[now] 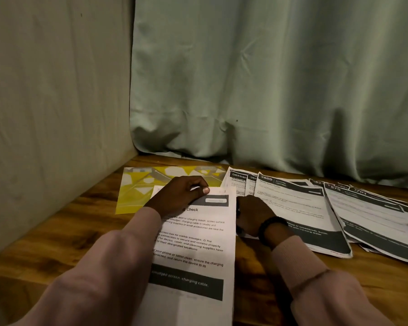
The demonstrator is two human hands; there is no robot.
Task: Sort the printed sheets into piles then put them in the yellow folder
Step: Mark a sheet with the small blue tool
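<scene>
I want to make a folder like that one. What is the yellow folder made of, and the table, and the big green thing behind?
The yellow folder looks like glossy plastic or coated card, since light shines off it; I cannot tell which. The table looks like wood or a wood-look coating, with brown grain streaks and a slight sheen. The green curtain looks like soft matte cloth, because it hangs in folds and wrinkles.

Green curtain [269,78] hangs behind wooden table [57,231].

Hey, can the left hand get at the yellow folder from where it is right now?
Probably yes. The left hand rests on the top of the printed sheet, whose far edge overlaps the yellow folder. The folder's left and far parts lie bare on the table, right beside the hand, with nothing between.
</scene>
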